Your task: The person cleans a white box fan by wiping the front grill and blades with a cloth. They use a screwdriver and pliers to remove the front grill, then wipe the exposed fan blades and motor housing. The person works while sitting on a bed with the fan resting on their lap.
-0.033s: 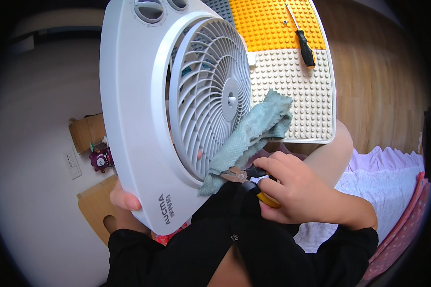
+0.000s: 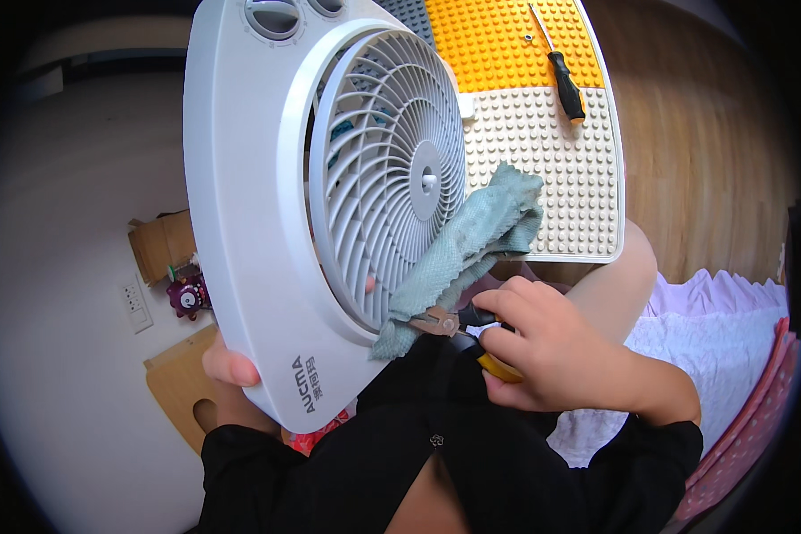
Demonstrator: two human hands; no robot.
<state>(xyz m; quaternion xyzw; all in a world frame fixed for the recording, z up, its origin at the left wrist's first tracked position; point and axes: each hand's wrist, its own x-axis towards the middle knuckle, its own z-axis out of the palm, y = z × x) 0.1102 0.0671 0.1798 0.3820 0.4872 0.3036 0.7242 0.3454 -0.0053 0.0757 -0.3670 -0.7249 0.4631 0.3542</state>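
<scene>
A white fan housing [image 2: 240,222] stands tilted before me, its round slatted grille [image 2: 365,214] facing right. My left hand [image 2: 230,366] grips the housing's lower left edge; the thumb shows on the front, and the other fingers are hidden. With my right hand [image 2: 543,347] I hold pliers [image 2: 438,321] that have black and yellow handles. Their jaws are at the lower end of a crumpled teal cloth [image 2: 463,245], beside the grille's lower rim. Whether the jaws pinch the cloth or something under it cannot be seen.
A table with a studded grey, yellow and white top [image 2: 543,160] lies beyond the fan. On it rest a screwdriver [image 2: 566,89] and a small metal nut [image 2: 529,38]. A purple toy [image 2: 187,296] and a wooden board [image 2: 182,392] are at left, a bed [image 2: 703,356] at right.
</scene>
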